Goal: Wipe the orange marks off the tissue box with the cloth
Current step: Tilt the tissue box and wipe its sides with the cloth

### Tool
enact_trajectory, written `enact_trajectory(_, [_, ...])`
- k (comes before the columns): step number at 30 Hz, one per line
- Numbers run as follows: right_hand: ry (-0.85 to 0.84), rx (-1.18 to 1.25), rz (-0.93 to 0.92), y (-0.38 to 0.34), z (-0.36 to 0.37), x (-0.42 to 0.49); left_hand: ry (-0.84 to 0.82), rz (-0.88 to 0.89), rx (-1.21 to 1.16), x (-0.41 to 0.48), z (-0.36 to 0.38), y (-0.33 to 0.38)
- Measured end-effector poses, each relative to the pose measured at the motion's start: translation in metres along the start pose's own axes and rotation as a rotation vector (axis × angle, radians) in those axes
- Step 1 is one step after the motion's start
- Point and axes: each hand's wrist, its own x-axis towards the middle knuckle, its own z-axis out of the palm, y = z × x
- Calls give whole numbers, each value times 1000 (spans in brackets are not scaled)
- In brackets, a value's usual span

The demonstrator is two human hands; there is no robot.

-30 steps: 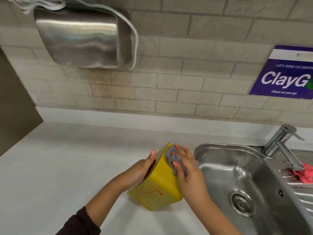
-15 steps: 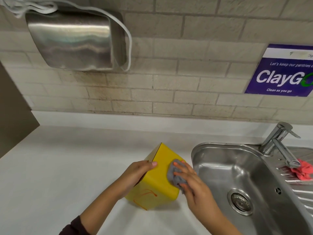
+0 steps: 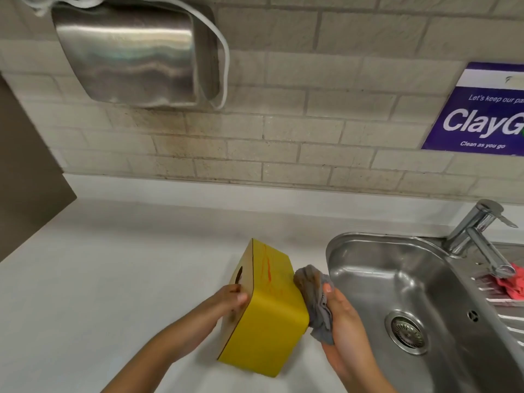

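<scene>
wall, far left: steel dispenser w/ a white cord looped round it; not part of the job.
table: white, bare on the left; tissue box sits on it just left of the sink.
left hand: grip clamped on the box's left face, thumb on the top edge by the slot, fingers down the side. Steadying only.
tissue box: yellow, tipped, resting on a lower edge w/ one broad face turned up toward the camera. Long axis runs near-to-far, leaning left at the far end.
orange marks: thin streaks on the far half of that upturned face, running along the long axis. Not yet wiped, by the look of it. Near half looks clean from here.
cloth: grey, bunched, touching the box's right edge, beside the marked face, not on it.
right hand: grip closed round the cloth, thumb on top, just right of the box.
key relation: marks lie left of and farther away than the cloth; right hand is the nearer one w/ the cloth. Judgement: next move needs the cloth brought up over the right edge onto the top face, then strokes along the streaks.
sink: steel, right of the box; tap behind, pink rag on the drainer.
</scene>
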Motion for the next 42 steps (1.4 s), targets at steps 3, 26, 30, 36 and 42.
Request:
enact_trajectory(3, [96, -47, 6, 15, 4, 1, 200, 164, 39, -12, 7, -36])
enact_trajectory(26, [27, -571, -420, 15, 36, 22, 464, -35, -199, 11, 42, -35])
enact_trajectory(30, [-66, -756, -416, 26, 45, 50, 467, -12, -169, 13, 41, -36])
enact_trajectory(36, [-102, -902, -438, 30, 53, 62, 463, -1, -181, 16, 35, -40])
enact_trajectory(42, [-401, -1077, -613, 35, 47, 48, 477, 40, -202, 17, 33, -48])
